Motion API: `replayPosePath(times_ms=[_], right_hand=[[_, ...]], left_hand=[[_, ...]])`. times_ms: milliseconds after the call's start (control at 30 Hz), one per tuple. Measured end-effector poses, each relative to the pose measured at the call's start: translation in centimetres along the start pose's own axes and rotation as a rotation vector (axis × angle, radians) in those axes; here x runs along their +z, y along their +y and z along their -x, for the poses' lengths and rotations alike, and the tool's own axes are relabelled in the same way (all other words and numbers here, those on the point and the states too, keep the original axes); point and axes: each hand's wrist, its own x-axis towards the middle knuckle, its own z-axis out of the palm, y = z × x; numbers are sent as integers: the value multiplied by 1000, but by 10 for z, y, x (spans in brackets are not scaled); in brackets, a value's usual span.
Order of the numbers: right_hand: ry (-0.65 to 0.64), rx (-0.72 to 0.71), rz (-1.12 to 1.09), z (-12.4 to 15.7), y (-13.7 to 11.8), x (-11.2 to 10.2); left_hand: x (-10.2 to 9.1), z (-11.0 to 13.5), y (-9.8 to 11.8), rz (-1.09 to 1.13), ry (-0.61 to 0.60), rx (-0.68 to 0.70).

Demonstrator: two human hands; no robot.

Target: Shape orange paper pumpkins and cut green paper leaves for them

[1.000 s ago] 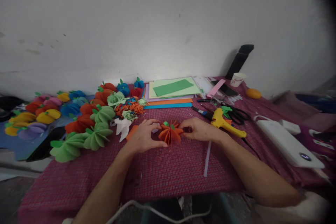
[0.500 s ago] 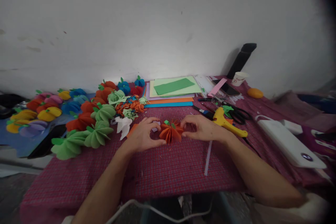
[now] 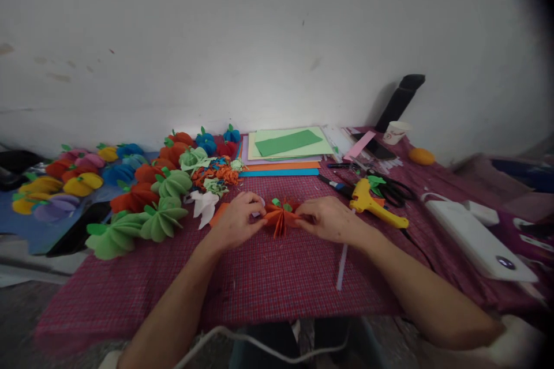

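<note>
An orange paper pumpkin [image 3: 281, 222] with a small green paper top stands on the checked tablecloth between my hands. My left hand [image 3: 240, 216] pinches its left folds between thumb and fingers. On the other side, my right hand [image 3: 326, 218] pinches the right folds. The fingertips hide the pumpkin's outer edges. Beside my right wrist lies a yellow glue gun [image 3: 375, 206], and a clear glue stick [image 3: 342, 266] sticks out below that forearm. A piece of orange paper [image 3: 219, 214] and crumpled white paper [image 3: 203, 207] lie left of my left hand.
Several finished paper pumpkins [image 3: 171, 184] crowd the left side. Paper scraps [image 3: 216, 174] and stacked coloured sheets [image 3: 285, 153] lie at the back. To the right are scissors [image 3: 396, 190], a paper cup [image 3: 396, 132], an orange fruit-like object [image 3: 421, 155] and a white power bank [image 3: 478, 239].
Both hands have closed in on the orange paper pumpkin from either side and now pinch its folds. Its sides are drawn outward a little. The view has shifted slightly.
</note>
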Motion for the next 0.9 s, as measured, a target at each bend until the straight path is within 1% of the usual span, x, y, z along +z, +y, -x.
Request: replayPosePath(times_ms=[167,333,467,567,633,767,900], right_hand=[[48,-4,-48,-1,10,1],[53,7,-105,-3,14,7],[37,71,-172,-4,13,13],[57,157,-208,-4,12,14],[78,182,-219,-4,11,15],[84,143,-233,-5,13,17],[108,94,-247,-5,15,21]], left_hand=[[1,0,-3,4,20,3],[3,0,-5,-36,65,-60],[3,-1,-4,-20,27,-31],[2,-1,-2,-21,38,-40],[1,0,-1,-17,48,-51],[0,1,1,-23,43,-56],[1,1,1,-31,64,-87]])
